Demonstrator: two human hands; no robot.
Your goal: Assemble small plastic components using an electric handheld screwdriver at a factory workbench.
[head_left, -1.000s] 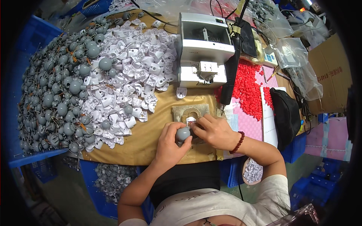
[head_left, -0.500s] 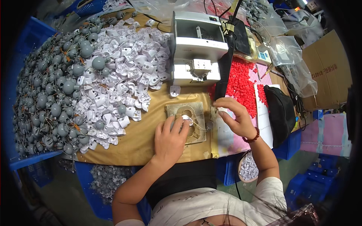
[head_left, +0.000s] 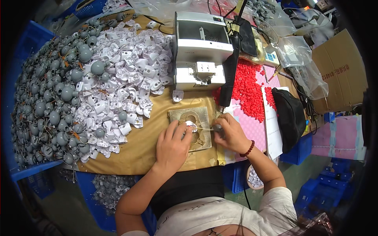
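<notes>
A square tan block (head_left: 202, 114) with rounded hollows lies on the gold cloth before me. A small white plastic part (head_left: 191, 126) sits in its upper hollow, partly hidden by my fingers. My left hand (head_left: 172, 145) rests over the block's left side, its fingertips curled against that part and holding it. At the block's right edge my right hand (head_left: 231, 133) is closed in a pinch around a thin rod with a grey end (head_left: 217, 128). The rod points left to the white part; whether it is a tool or a stiff wire, I cannot tell.
Grey round pieces with wires (head_left: 47, 102) and white plastic parts (head_left: 130, 67) are heaped at left. A silver machine (head_left: 201, 51) stands behind the block. Red small parts (head_left: 248, 90), a black pouch (head_left: 289, 118) and a cardboard box (head_left: 338, 70) are at right.
My right hand has come down and left to the block, its fingers closing round the thin rod with the grey end. My left hand stays on the white part. The view has shifted slightly.
</notes>
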